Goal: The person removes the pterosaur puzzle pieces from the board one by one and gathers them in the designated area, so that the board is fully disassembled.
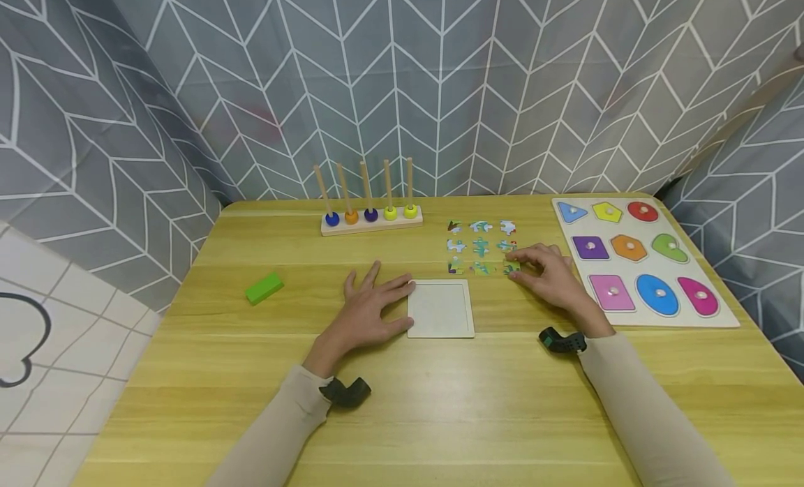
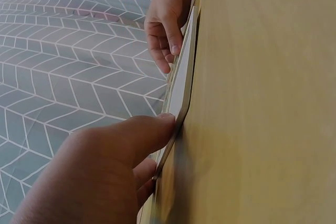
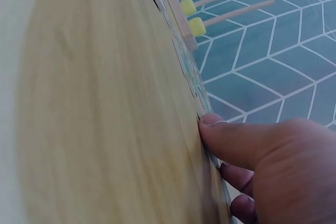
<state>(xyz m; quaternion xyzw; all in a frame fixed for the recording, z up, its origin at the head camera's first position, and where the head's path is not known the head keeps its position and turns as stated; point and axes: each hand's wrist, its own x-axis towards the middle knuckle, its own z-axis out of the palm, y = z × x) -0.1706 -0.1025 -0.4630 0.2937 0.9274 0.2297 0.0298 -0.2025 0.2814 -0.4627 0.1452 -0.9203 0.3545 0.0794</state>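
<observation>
My left hand (image 1: pixel 369 309) lies spread at the left side of a square white puzzle tray (image 1: pixel 441 309), fingertips and thumb touching its edge. The left wrist view shows that thumb (image 2: pixel 157 129) on the tray's rim. Beyond the tray, small jigsaw pieces (image 1: pixel 480 247) with a colourful print lie apart in three rows of three. My right hand (image 1: pixel 549 274) has thumb and forefinger at the near right jigsaw piece (image 1: pixel 511 268), pinching it at the tabletop. Its thumb (image 3: pixel 231 137) presses that piece's edge in the right wrist view, while the other fingers curl behind.
A shape board (image 1: pixel 647 264) with knobbed coloured shapes lies at the right. At the back stands a wooden peg rack (image 1: pixel 373 223) with a bead on each peg. A green block (image 1: pixel 264 288) rests on the left of the table (image 1: pixel 440 417). Grey patterned curtain (image 1: pixel 402 89) hangs behind.
</observation>
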